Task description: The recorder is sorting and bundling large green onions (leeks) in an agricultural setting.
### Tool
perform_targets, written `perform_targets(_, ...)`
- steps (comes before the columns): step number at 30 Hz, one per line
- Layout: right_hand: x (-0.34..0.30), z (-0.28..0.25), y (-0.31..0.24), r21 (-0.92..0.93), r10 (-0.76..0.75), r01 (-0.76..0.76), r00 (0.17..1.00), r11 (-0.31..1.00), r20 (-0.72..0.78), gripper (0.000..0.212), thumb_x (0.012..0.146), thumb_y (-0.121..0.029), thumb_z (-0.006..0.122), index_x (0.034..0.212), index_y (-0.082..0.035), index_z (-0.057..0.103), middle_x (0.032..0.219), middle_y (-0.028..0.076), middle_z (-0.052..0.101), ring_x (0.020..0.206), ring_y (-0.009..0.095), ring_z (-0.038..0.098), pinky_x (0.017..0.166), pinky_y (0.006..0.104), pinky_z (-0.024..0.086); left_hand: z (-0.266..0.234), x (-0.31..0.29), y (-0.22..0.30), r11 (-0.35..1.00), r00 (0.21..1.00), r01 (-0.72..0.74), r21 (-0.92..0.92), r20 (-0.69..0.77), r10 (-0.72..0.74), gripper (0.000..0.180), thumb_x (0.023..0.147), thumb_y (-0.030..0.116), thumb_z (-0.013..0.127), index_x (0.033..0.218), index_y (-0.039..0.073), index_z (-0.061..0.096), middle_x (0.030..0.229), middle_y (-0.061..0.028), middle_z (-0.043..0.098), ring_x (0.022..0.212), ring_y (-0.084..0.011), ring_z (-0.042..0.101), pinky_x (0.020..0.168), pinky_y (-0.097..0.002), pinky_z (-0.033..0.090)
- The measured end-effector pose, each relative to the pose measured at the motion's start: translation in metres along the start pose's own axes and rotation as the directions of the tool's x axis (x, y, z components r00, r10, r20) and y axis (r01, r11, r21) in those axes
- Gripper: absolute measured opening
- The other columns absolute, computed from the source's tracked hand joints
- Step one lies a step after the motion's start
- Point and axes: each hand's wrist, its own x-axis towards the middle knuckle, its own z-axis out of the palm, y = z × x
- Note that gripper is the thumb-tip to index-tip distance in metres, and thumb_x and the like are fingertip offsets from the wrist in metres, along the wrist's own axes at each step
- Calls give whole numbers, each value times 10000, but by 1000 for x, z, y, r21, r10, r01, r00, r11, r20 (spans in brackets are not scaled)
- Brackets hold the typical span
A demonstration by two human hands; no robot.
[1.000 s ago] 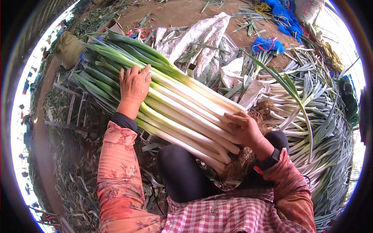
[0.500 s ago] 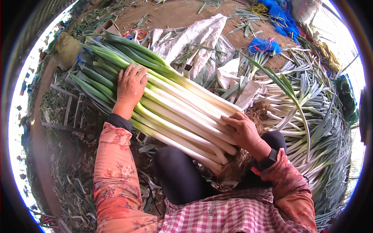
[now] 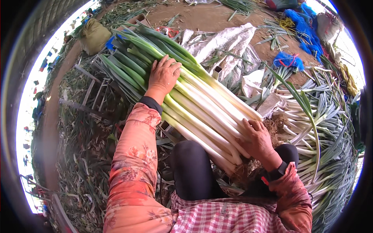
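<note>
A thick row of leeks (image 3: 210, 105) lies slantwise before me, green leaves at the far left and white ends at the near right. Across the stalks, where green turns to white, my left hand (image 3: 165, 75) rests palm down, open with its fingers a little apart. My right hand (image 3: 259, 143) is on the white ends, its fingers bent over the stalks beside the roots (image 3: 241, 170). Part of the root ends is hidden under that hand. A metal frame (image 3: 89, 93) shows under the leafy side.
To my right spreads a large pile of loose leeks (image 3: 330, 155). White sacking (image 3: 229, 42) lies beyond the row, with blue netting (image 3: 305, 29) at the far right. A stuffed olive sack (image 3: 94, 37) stands far left. Leaf scraps (image 3: 81, 171) litter the ground.
The whole view has shifted, so hands and leeks appear farther right and slightly lower. My left hand stays on the same stretch of stalks. My right hand's fingers have shifted slightly on the white ends.
</note>
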Motion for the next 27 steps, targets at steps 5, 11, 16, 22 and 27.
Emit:
perform_targets(5, 0, 2, 0, 46, 26, -25, 1000, 999, -16, 637, 745, -371, 698, 1265, -45, 526, 1144, 145, 534, 1088, 330, 487, 956, 416, 388, -6, -1, 0, 1000, 996, -20, -22, 81, 22, 336, 910, 406, 492, 1158, 218, 619, 1269, 0, 532, 1307, -244, 361, 1070, -543, 227)
perform_targets(11, 0, 2, 1, 61, 42, -40, 999, 997, -27, 614, 746, -369, 696, 1250, -56, 536, 1137, 146, 534, 1081, 334, 493, 953, 418, 387, -15, -14, 17, 995, 986, -94, 19, 143, 91, 483, 892, 537, 464, 1284, 259, 512, 1384, -3, 438, 1342, -227, 315, 1064, -610, 179)
perform_targets(16, 1, 2, 3, 74, 49, -48, 999, 996, -15, 594, 755, -371, 690, 1241, -63, 545, 1133, 144, 535, 1079, 330, 497, 949, 420, 393, -23, -30, 26, 962, 960, -257, -89, 93, 265, 520, 882, 556, 475, 1297, 243, 484, 1314, -55, 459, 1301, -262, 357, 1050, -605, 202)
perform_targets(22, 3, 2, 3, 81, 53, -51, 998, 995, -21, 591, 749, -361, 700, 1236, -62, 550, 1134, 143, 536, 1084, 329, 498, 946, 417, 397, -37, -46, 28, 923, 924, -298, -244, 170, 343, 682, 730, 685, 582, 1176, 169, 556, 1167, -104, 508, 1192, -302, 454, 1067, -525, 250)
perform_targets(27, 3, 1, 2, 99, 45, -42, 999, 994, -28, 581, 743, -354, 709, 1222, -60, 560, 1119, 145, 541, 1064, 332, 509, 930, 419, 410, -50, -53, 31, 895, 891, -318, -314, 222, 395, 810, 658, 748, 586, 1227, 172, 544, 1264, -99, 493, 1266, -317, 400, 1100, -534, 200)
